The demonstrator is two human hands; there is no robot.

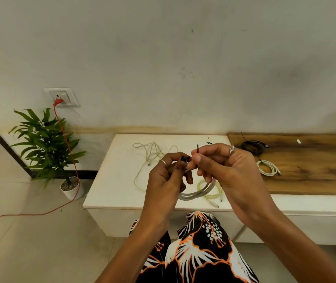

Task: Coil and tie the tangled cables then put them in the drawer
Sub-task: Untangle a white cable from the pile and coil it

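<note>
so both hands are up over the low white cabinet top (pixel 110 180) working on one cable. the left hand (pixel 164 178) has its fingers curled round the top of a coiled grey-white cable (pixel 195 193), whose loops hang down below the hands. the right hand (pixel 224 170) pinches a thin black twist tie (pixel 197 149) between thumb and fingertips, right at the coil's top, the tie's end sticking up.

just under the coil lies a small pale yellow coiled cable (pixel 214 193) on the white top. further back there's a loose, tangled cream-white cable (pixel 149 155) sprawled out, not coiled. another little black tie (pixel 209 142) sits near the back edge.

off to the right, on the brown wooden board (pixel 316 172), a coiled black cable (pixel 252 147) and a coiled white cable (pixel 267 168) lie near each other, each tied.

can't make out a drawer from this angle.
</note>
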